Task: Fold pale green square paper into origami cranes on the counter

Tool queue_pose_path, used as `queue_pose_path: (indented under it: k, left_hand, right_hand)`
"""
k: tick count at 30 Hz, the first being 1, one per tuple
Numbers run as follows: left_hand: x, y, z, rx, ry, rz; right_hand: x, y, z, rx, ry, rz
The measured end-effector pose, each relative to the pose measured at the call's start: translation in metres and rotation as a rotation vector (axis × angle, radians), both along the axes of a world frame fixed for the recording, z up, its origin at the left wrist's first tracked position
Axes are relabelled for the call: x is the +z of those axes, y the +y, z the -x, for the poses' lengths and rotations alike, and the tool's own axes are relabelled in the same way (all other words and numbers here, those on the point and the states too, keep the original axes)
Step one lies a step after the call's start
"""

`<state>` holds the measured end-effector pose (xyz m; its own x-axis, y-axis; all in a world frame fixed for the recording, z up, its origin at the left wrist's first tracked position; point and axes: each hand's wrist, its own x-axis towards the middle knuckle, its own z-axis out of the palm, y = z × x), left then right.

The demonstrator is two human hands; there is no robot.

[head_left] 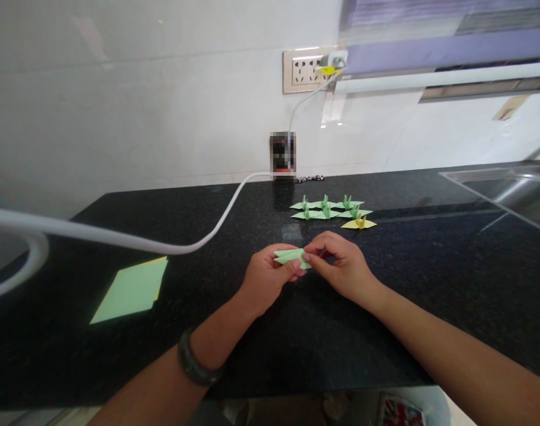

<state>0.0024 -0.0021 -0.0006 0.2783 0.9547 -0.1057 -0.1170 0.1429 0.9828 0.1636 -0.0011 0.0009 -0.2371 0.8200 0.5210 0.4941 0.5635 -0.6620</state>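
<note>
Much of the green paper is hidden, because fingers of both hands cover its middle and right end. Only a pale pointed part on the left shows, so its whole shape is hard to tell. It is held just over the black table, in the middle, closer to the near edge than to the wall. The left hand is curled shut on the paper's left side with the thumb on top. The right hand pinches the right end tight with its fingertips. Both arms are cut off at the bottom, and a dark wristband sits on the left wrist. Far back by the wall, a small black thing is blurred and cannot be read. The tiny dark beads beside it are too small to make out. A white cable comes in big and fuzzy from the left edge and crosses the table to that black thing. The sink at the far right is cut off by the side of the view. Just past the hands, apart from them, stand green paper cranes in two rows, with a yellow crane at the near right end. A stack of paper squares lies on the left, well apart. The table is bare between that stack and the hands, and there is wide bare room to the right, up to the sink. The near table edge runs under both forearms.
</note>
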Motion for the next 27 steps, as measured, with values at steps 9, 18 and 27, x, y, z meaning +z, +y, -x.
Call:
queue_pose_path:
  k: [9, 18, 27]
  left_hand:
    - [0.0001, 0.0002, -0.0013, -0.013, -0.012, -0.015]
    - [0.0030, 0.0002, 0.0017, -0.191, -0.074, -0.018]
    - [0.0000, 0.0024, 0.0034, -0.163, -0.005, -0.041]
  right_hand:
    - [-0.0001, -0.0002, 0.0013, -0.014, 0.001, 0.027]
    - [-0.0009, 0.0030, -0.0031, 0.049, 0.054, 0.074]
    - [-0.0046, 0.0047, -0.0016, -0.009, 0.025, 0.124]
